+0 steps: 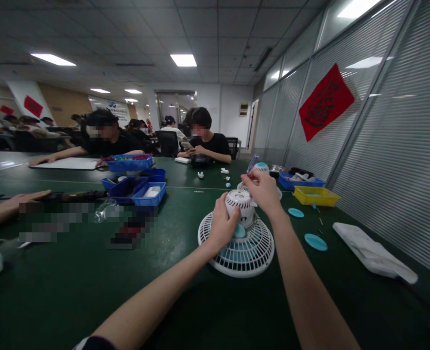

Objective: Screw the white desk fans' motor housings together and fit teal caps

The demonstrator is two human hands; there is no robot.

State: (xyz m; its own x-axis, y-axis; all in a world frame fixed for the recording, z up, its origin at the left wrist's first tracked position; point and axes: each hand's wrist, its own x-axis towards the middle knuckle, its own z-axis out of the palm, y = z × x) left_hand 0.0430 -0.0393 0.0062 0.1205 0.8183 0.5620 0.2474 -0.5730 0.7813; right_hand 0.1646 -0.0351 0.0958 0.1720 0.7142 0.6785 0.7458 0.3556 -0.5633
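Observation:
A white fan motor housing with slotted vents sits on a round white fan guard, with light-blue blades showing through the bars. My left hand is wrapped around the housing's near left side. Close to its upper right side is my right hand, thumb and fingers pinched together; what they hold is too small to make out. Just behind those fingertips a purple translucent handle sticks up, and I cannot tell whether the hand touches it. Another white fan part with a light-blue centre stands beyond the right hand.
Blue bins stand at left centre. At right are a yellow bin, a blue bin, light-blue discs and a long white part. Small white parts lie ahead. A co-worker's hand rests at left; other people sit beyond.

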